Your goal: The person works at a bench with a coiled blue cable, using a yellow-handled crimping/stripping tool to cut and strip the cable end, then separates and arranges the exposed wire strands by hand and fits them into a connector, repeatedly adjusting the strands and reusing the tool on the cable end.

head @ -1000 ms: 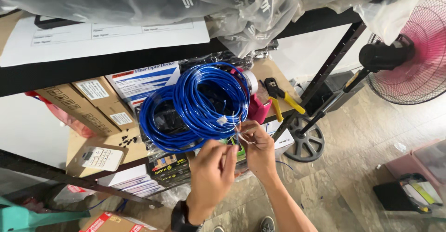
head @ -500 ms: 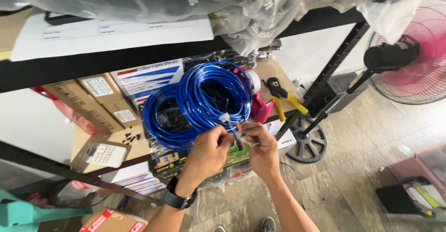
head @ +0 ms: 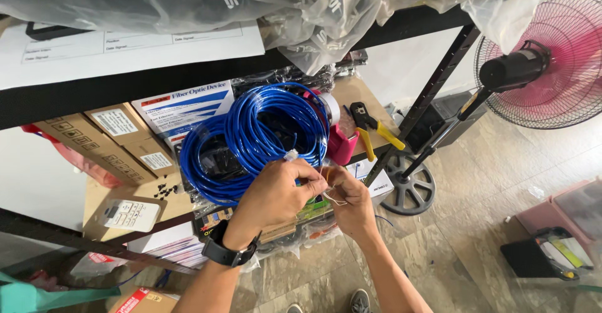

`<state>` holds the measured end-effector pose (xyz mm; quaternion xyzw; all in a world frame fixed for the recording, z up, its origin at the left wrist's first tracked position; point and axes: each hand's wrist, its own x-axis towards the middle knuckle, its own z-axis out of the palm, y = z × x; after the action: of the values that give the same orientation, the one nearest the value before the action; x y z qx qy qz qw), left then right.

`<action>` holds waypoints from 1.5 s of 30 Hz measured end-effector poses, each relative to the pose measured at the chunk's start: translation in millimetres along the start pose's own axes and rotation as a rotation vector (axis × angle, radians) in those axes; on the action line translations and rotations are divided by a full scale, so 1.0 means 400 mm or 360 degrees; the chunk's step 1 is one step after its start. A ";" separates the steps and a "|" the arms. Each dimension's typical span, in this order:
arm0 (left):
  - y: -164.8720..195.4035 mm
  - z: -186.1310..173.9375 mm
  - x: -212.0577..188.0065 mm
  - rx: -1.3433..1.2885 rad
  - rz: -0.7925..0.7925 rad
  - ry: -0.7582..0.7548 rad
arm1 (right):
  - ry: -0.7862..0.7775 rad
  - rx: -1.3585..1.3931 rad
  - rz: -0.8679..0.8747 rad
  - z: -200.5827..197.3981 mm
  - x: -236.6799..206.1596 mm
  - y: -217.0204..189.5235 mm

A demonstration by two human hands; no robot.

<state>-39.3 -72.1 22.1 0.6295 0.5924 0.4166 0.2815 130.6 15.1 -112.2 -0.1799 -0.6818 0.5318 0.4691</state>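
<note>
While a large coil of blue cable [head: 260, 138] rests on a dark metal shelf [head: 188, 74], propped against cardboard boxes [head: 100, 140] so its loops stay bunched, two bare hands meet just in front of its lower edge. One cable end with a clear plug [head: 291, 156] pokes up from the pinch, apparently kept there so the fine wires are easy to see from above. On the left hand [head: 276, 194], worn with a black wristwatch [head: 227, 250], the fingers are curled tightly and pinch the cable end near the plug. Touching it, the right hand [head: 347, 201] is also closed narrow, its fingertips gripping thin pale strands [head: 331, 195] that loop out below the knuckles. Both forearms rise from the bottom of the view and bend inward at the wrists. Behind the hands sit a pink holder [head: 343, 147] and a yellow-handled crimping tool [head: 376, 131]. A pink standing fan [head: 545, 68] stands well apart at right on the tiled floor [head: 489, 181].
</note>
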 end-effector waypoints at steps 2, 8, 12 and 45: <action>-0.010 0.004 0.011 -0.0135 -0.0082 -0.0056 | -0.0060 -0.0062 0.0029 -0.014 0.001 0.000; -0.026 0.019 0.033 -0.0405 -0.0221 -0.0119 | -0.0031 -0.0085 0.0389 -0.040 0.027 -0.049; -0.014 0.023 0.022 -0.0306 -0.0335 -0.0056 | 0.0063 0.0029 0.0360 -0.069 0.065 -0.126; -0.026 0.004 0.035 -0.0466 -0.0311 -0.0078 | -0.0201 -0.0655 0.0737 -0.071 0.112 -0.318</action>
<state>-43.9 -56.8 15.2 0.5312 0.5767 0.4538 0.4235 164.3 17.4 21.3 -0.3881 -0.7437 0.4856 0.2460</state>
